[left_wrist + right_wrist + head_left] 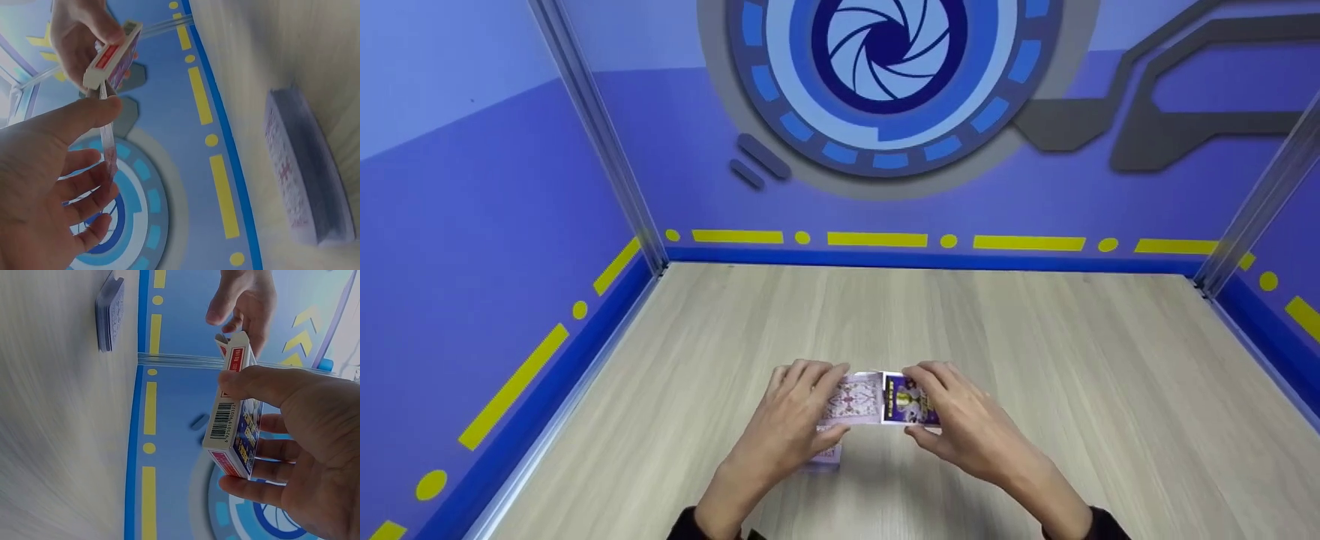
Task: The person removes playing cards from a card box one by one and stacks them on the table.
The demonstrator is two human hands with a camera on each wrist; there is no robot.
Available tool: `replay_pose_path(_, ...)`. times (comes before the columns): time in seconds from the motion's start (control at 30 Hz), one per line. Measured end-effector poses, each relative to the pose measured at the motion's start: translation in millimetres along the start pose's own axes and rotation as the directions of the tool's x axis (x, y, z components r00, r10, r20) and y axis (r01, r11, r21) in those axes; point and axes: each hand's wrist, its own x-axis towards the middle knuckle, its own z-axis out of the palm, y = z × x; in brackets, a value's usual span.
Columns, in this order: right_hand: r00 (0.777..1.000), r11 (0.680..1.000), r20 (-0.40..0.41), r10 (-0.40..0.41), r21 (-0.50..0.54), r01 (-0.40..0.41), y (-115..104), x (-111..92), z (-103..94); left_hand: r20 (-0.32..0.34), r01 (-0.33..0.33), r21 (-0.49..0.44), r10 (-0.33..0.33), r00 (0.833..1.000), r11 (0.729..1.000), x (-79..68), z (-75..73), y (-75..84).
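Observation:
My right hand (971, 420) grips a small card box (224, 419) by its sides, thumb on one face and fingers on the other. The box has a barcode on its narrow side and a dark, colourful front. My left hand (787, 420) pinches a thin bit of playing cards (855, 397), patterned back up, between thumb and fingers. Edge-on in the left wrist view, these cards meet the box's open end; whether any part is inside I cannot tell. Below the left hand, a thick deck of playing cards (306, 169) rests on the table, partly hidden in the head view.
The pale wood-grain table (1072, 375) spreads around both hands. Blue printed panels stand at the back (885, 210) and at both sides, with metal posts (607, 150) at the corners.

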Motion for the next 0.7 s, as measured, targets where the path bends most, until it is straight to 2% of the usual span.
replay_pose_path(0.2,0.998,0.997,0.005,0.069,0.022,-0.069,1.9,0.2,-7.4,0.069,0.064,-0.03,-0.062,0.996,0.997,-4.9,-10.8,-15.3)
replay_pose_path(0.4,0.989,0.988,0.001,0.15,0.026,-0.15,5.4,0.3,-12.2,0.136,0.114,-0.031,-0.109,0.985,0.993,-8.7,-13.9,-25.3)
replay_pose_path(0.7,0.988,0.988,-0.034,0.149,-0.032,-0.15,10.0,0.0,-14.5,0.244,0.146,-0.018,-0.138,0.96,0.989,-12.6,-8.6,-30.0)
